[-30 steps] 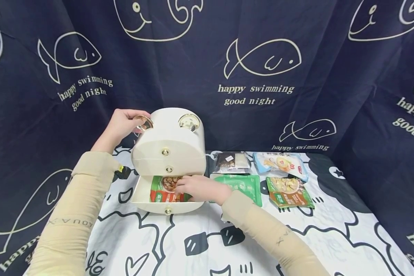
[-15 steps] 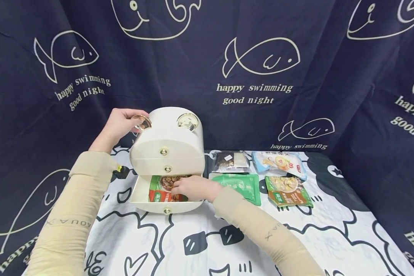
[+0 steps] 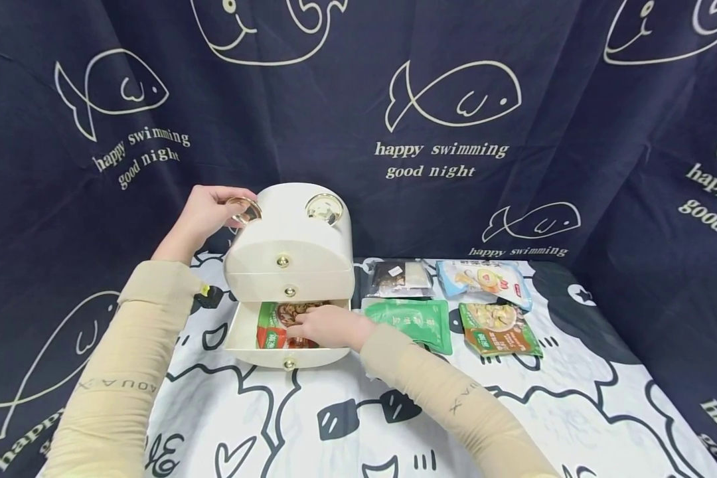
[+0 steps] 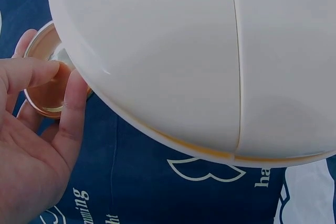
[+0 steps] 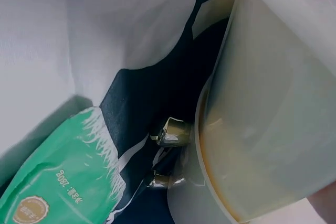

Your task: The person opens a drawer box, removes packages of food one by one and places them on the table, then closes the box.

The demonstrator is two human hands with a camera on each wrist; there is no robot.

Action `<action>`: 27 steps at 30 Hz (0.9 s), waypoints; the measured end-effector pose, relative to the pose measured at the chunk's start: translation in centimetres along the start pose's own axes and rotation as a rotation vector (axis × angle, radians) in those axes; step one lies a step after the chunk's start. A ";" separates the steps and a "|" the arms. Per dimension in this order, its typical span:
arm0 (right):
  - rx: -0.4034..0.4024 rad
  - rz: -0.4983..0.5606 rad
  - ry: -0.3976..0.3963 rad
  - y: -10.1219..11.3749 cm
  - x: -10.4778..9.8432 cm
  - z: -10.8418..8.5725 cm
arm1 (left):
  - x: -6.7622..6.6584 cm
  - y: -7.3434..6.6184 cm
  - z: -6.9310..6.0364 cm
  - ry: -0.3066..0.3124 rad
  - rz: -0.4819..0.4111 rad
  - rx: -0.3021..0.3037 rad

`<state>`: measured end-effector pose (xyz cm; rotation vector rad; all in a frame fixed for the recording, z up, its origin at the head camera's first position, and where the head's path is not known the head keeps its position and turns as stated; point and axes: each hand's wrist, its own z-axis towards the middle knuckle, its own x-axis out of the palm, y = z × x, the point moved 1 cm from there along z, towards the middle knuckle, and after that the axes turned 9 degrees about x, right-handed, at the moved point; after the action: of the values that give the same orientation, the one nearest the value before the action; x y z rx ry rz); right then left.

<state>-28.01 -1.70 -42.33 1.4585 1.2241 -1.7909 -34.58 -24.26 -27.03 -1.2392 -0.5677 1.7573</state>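
Note:
A white drawer box [image 3: 287,229] with gold round ears stands on the table, its bottom drawer [image 3: 241,332] pulled out. My left hand [image 3: 206,212] grips the left gold ear [image 3: 247,210]; in the left wrist view, its fingers are on both sides of that ear [image 4: 44,95]. Inside the drawer lies a red and green food packet [image 3: 271,332]. My right hand [image 3: 328,326] reaches in from the right and rests its fingers on the packet, covering its right part. In the right wrist view only a corner of the hand [image 5: 324,203] shows beside the box.
Right of the box lie a green packet [image 3: 415,323], a dark clear-wrapped packet [image 3: 397,279], a light blue packet [image 3: 484,282] and a brown and green packet [image 3: 498,328]. Two gold-knobbed upper drawers [image 3: 257,255] are closed. A dark curtain [image 3: 430,212] hangs behind.
My right hand has slid left over the packet in the drawer. The left hand keeps its grip on the gold ear. The view has shifted slightly.

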 end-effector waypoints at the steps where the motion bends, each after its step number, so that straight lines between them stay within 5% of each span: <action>1: -0.003 -0.003 -0.003 0.0 0.0 0.0 | 0.0 0.0 0.0 0.001 -0.001 0.000; 12: -0.056 -0.041 -0.053 0.1 0.2 0.1 | 0.0 -0.1 0.0 -0.002 -0.019 -0.016; 27: -0.071 -0.183 -0.311 0.0 -0.5 -0.5 | 0.0 0.2 0.1 -0.007 -0.043 -0.008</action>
<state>-27.67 -1.34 -41.85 1.0080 1.2744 -1.9821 -34.76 -24.33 -27.12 -1.2182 -0.6010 1.7257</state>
